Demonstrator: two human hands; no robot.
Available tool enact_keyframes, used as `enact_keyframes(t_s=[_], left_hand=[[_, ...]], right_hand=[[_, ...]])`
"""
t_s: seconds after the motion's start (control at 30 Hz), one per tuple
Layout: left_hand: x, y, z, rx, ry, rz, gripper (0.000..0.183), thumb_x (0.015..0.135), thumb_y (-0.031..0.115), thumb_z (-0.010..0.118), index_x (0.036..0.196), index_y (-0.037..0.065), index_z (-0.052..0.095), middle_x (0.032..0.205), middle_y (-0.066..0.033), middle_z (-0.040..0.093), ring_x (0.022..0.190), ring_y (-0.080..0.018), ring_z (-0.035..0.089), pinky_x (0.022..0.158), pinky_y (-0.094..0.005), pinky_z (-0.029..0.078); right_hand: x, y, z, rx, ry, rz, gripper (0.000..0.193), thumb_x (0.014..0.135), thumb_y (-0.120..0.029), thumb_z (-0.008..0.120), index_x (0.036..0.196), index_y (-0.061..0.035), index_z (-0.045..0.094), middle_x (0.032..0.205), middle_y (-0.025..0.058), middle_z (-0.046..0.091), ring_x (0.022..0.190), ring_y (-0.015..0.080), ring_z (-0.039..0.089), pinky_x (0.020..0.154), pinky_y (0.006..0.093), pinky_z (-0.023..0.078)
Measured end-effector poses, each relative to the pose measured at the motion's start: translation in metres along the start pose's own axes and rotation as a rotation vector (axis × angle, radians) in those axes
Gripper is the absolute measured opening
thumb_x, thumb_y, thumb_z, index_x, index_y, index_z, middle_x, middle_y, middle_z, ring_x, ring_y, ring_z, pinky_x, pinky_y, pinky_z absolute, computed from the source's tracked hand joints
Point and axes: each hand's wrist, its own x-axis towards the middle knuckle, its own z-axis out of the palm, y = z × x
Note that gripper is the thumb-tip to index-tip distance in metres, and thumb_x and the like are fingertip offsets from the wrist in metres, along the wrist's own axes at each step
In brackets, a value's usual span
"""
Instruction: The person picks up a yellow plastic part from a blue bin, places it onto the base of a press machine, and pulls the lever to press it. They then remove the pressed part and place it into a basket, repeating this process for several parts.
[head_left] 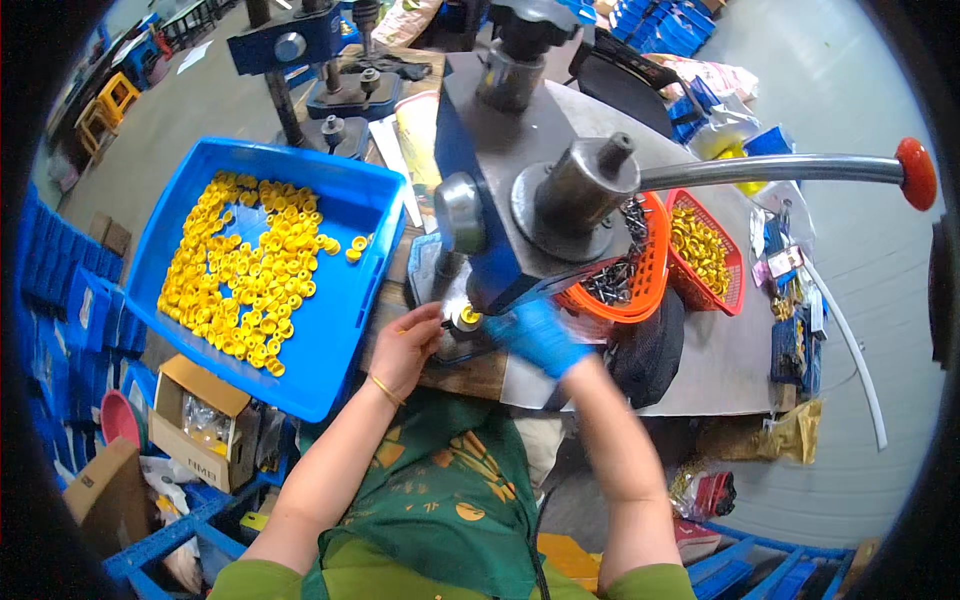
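My bare left hand (405,348), with a bangle at the wrist, reaches to the base of a hand lever press (510,130). Its fingertips are pinched together beside a small yellow cap (469,315) under the press head; whatever they hold is too small to make out. On the other side of the cap is my right hand (538,335) in a blue glove, smeared by motion, its fingertips partly hidden by the press. To the left, a blue tray (350,205) holds many yellow caps (265,270).
The press's steel lever (780,171) with a red knob (917,174) juts right. Beneath it stand an orange basket (655,265) of dark metal parts and a red basket (735,270) of yellow pieces. Another press (290,60) stands behind the tray. An open cardboard box (205,425) sits lower left.
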Motion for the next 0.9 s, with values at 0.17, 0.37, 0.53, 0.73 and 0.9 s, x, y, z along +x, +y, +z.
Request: enact_keyframes(t_s=[0.17, 0.37, 0.53, 0.73, 0.9], left_hand=[[0.003, 0.001, -0.015, -0.009, 0.040, 0.070, 0.028, 0.080, 0.001, 0.054, 0.108, -0.001, 0.051, 0.096, -0.0082, 0.058, 0.074, -0.0121, 0.054, 0.060, -0.0217, 0.041], [0.006, 0.000, -0.021, 0.098, 0.104, 0.083, 0.027, 0.080, 0.002, 0.056, 0.106, -0.003, 0.054, 0.085, -0.0038, 0.057, 0.071, -0.0117, 0.055, 0.060, -0.0208, 0.042], [0.008, -0.004, -0.004, 0.271, 0.118, 0.193, 0.035, 0.077, -0.002, 0.057, 0.112, -0.003, 0.052, 0.083, -0.0048, 0.057, 0.065, -0.0108, 0.055, 0.056, -0.0202, 0.044], [0.012, -0.008, -0.019, 0.461, 0.085, 0.232, 0.038, 0.077, -0.001, 0.058, 0.114, -0.004, 0.050, 0.080, -0.0050, 0.058, 0.062, -0.0086, 0.053, 0.054, -0.0189, 0.042], [0.006, 0.002, -0.011, 0.375, 0.121, 0.228, 0.038, 0.078, 0.003, 0.059, 0.115, -0.002, 0.051, 0.079, -0.0036, 0.059, 0.061, -0.0070, 0.050, 0.050, -0.0174, 0.039]], right_hand=[[0.006, 0.000, 0.068, 0.027, 0.231, 0.036, 0.028, 0.073, -0.016, 0.061, 0.096, -0.0011, 0.058, 0.086, 0.0216, 0.057, 0.079, 0.0379, 0.055, 0.069, 0.0393, 0.045], [-0.001, 0.043, -0.067, 0.227, 0.896, 0.054, 0.028, 0.074, -0.012, 0.067, 0.099, -0.0042, 0.059, 0.090, 0.0124, 0.063, 0.079, 0.0174, 0.061, 0.070, 0.0299, 0.048], [-0.038, 0.169, -0.156, 0.168, 1.034, 0.493, 0.048, 0.078, -0.013, 0.061, 0.123, -0.0085, 0.046, 0.080, 0.0110, 0.062, 0.071, 0.0144, 0.058, 0.065, 0.0297, 0.047], [0.002, 0.141, -0.115, -0.015, 0.581, 0.273, 0.019, 0.077, -0.019, 0.061, 0.092, -0.0082, 0.064, 0.083, 0.0135, 0.063, 0.076, 0.0238, 0.062, 0.068, 0.0331, 0.048], [0.051, 0.113, -0.076, -0.390, 0.251, 0.361, 0.027, 0.074, -0.033, 0.059, 0.079, -0.0072, 0.064, 0.083, 0.0188, 0.061, 0.077, 0.0353, 0.059, 0.069, 0.0425, 0.047]])
